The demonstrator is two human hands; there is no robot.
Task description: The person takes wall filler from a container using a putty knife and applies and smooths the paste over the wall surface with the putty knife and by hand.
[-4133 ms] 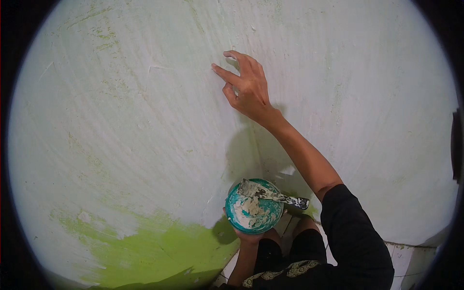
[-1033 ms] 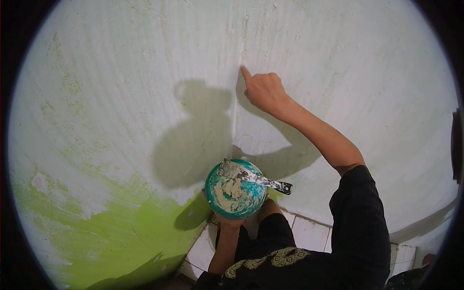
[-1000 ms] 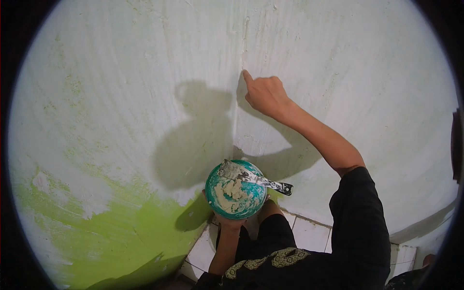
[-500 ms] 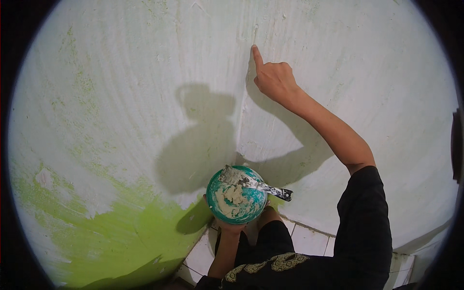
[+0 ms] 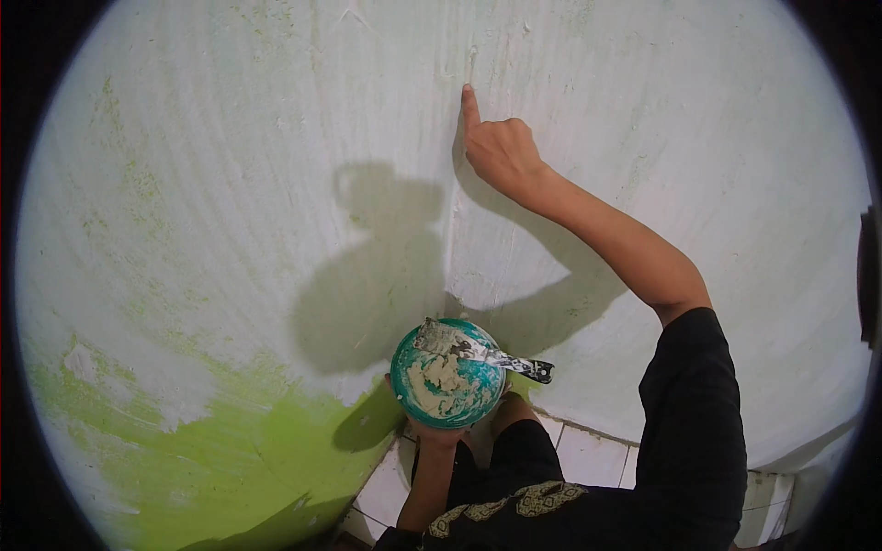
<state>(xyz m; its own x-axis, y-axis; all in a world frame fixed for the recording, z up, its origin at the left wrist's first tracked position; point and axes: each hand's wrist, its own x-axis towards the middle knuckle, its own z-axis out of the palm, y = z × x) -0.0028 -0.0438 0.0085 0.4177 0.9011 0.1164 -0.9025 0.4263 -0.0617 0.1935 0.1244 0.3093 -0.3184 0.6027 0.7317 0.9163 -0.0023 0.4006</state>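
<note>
My left hand (image 5: 435,430) grips a green bowl (image 5: 401,386) from beneath, its fingers mostly hidden under it. Off-white putty (image 5: 444,378) lies in clumps and smears inside the bowl. Across the bowl's rim rests a putty knife (image 5: 482,352), its blade coated with putty and its black, smeared handle sticking out to the right. My right hand (image 5: 501,151) is raised to the wall corner, the index finger stretched out with its tip at the corner line. The other fingers of that hand are curled in, and no tool shows in it.
Two whitish walls meet in a corner; the left wall (image 5: 230,230) shows bright green paint (image 5: 248,459) low down. White floor tiles (image 5: 588,455) lie below, around my legs. A dark object (image 5: 866,275) stands at the far right edge. My shadow falls across both walls.
My right hand has shifted slightly left, its fingertip still at the corner. The bowl and putty knife stay nearly in place in my left hand.
</note>
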